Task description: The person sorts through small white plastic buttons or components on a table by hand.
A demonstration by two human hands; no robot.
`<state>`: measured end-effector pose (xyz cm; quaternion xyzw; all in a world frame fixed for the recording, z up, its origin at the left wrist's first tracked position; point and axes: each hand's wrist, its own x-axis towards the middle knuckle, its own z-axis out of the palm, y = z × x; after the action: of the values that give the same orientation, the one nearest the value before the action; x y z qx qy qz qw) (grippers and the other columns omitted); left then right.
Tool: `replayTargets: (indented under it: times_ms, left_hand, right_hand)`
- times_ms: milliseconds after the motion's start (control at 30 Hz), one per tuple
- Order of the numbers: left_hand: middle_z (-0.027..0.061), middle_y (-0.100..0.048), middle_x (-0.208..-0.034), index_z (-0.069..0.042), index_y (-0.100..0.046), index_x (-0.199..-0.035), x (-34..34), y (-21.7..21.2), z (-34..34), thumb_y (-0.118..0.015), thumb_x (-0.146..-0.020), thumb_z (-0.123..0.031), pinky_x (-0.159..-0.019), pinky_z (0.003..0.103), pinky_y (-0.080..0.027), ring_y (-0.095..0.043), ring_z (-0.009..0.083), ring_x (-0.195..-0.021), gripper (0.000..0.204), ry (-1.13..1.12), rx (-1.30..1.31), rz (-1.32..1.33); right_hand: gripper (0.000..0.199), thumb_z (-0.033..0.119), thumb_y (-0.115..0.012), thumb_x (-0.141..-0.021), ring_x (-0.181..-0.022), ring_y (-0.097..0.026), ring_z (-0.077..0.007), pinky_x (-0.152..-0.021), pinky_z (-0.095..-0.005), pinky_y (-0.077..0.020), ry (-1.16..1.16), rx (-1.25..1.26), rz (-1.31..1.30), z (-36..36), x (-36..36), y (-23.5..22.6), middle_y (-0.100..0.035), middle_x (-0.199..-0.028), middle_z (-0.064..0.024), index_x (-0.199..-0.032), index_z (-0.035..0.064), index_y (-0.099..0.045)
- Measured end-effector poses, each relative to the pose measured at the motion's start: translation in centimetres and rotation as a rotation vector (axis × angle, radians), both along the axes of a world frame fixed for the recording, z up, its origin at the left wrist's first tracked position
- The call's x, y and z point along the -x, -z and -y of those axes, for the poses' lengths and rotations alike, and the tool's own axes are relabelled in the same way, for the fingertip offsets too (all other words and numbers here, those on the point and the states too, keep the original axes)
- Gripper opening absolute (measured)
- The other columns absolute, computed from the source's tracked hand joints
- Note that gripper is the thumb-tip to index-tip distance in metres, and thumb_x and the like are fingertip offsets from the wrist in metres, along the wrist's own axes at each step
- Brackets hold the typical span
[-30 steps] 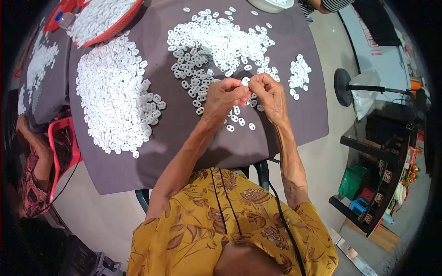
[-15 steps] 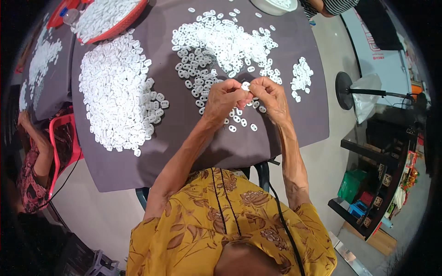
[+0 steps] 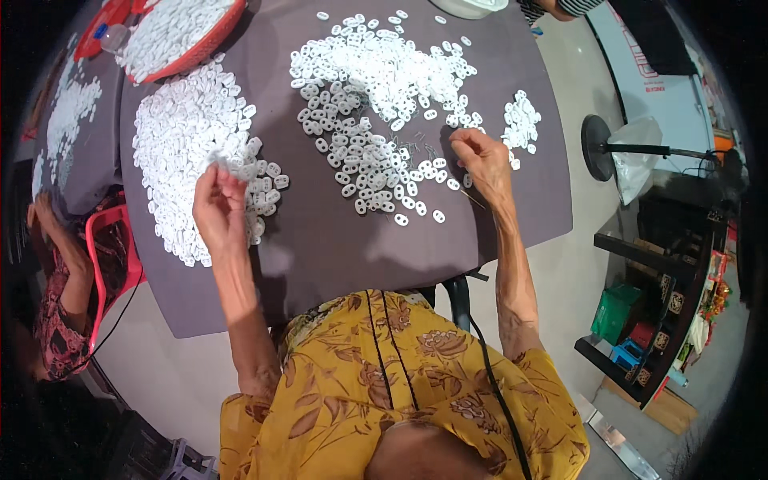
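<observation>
My left hand point(image 3: 218, 212) is over the near right part of a large heap of white oval pieces with two holes point(image 3: 172, 152). Its fingertips are bent and smeared by motion; a blurred pale piece shows at their tips, and I cannot tell whether they grip it. My right hand point(image 3: 486, 164) is closed in a pinch at the right edge of the middle heap of similar pieces point(image 3: 376, 68). What its fingers hold, if anything, is too small to make out. Thin dark metal bits point(image 3: 414, 148) lie left of it, and a thin brownish stick point(image 3: 474, 198) shows beneath it.
A small pile of white pieces point(image 3: 522, 120) lies at the right of the grey cloth-covered table point(image 3: 320, 264). At the far left stands a heaped red basket point(image 3: 228, 36); a white bowl point(image 3: 472, 8) is at the far edge. Another person's arms point(image 3: 60, 232) show at left.
My hands were together over the middle heap, pinching a white piece. The left has swung left to the large heap; the right has moved slightly right, apart from it.
</observation>
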<state>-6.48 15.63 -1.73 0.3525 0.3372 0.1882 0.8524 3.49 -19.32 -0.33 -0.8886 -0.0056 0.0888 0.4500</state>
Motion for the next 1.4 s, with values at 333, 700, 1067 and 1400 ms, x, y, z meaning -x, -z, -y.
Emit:
replayTargets:
  times_ms: [333,700,1067,1400]
  left_hand:
    - [0.0046,-0.056,-0.071,-0.001,-0.057,-0.089,0.0,-1.3,1.7,-0.056,-0.085,-0.014,-0.055,0.023,-0.046,-0.052,0.0121,-0.058,0.014,0.054,-0.004,-0.049]
    - [0.0036,-0.058,-0.075,-0.001,-0.059,-0.09,-3.4,-0.2,15.6,-0.057,-0.084,-0.019,-0.058,0.022,-0.045,-0.054,0.0082,-0.066,0.02,0.831,-0.228,0.087]
    - [0.0023,-0.057,-0.071,-0.001,-0.061,-0.082,-3.3,-0.7,16.4,-0.058,-0.083,-0.019,-0.057,0.022,-0.045,-0.054,0.0079,-0.062,0.018,0.93,0.002,0.099]
    - [0.0096,-0.056,-0.08,-0.005,-0.061,-0.081,-8.0,1.4,12.9,-0.064,-0.074,-0.017,-0.061,0.036,-0.046,-0.057,0.0251,-0.075,0.015,0.451,-1.708,-0.135]
  right_hand:
    - [0.008,0.002,-0.058,-0.074,-0.064,-0.057,-0.0304,-0.059,-0.0384,-0.0457,-0.558,0.429,0.405,-2.7,-2.7,0.7,-0.058,-0.073,-0.0137,-0.082,0.0007,-0.058]
    - [0.006,0.001,-0.056,-0.073,-0.059,-0.053,-0.0308,-0.054,-0.0371,-0.0426,-0.7,0.294,0.381,-3.0,0.1,-3.9,-0.054,-0.066,-0.0144,-0.077,0.0,-0.052]
    - [0.008,0.002,-0.057,-0.077,-0.063,-0.055,-0.0157,-0.059,-0.0251,-0.0427,-0.37,-0.188,0.102,-2.9,3.1,-3.1,-0.058,-0.071,-0.0072,-0.084,0.0002,-0.059]
    - [0.006,0.005,-0.055,-0.084,-0.072,-0.052,-0.007,-0.066,-0.0187,-0.041,-0.04,-0.33,-0.04,-1.6,2.9,-0.9,-0.058,-0.077,-0.0004,-0.086,-0.0002,-0.059]
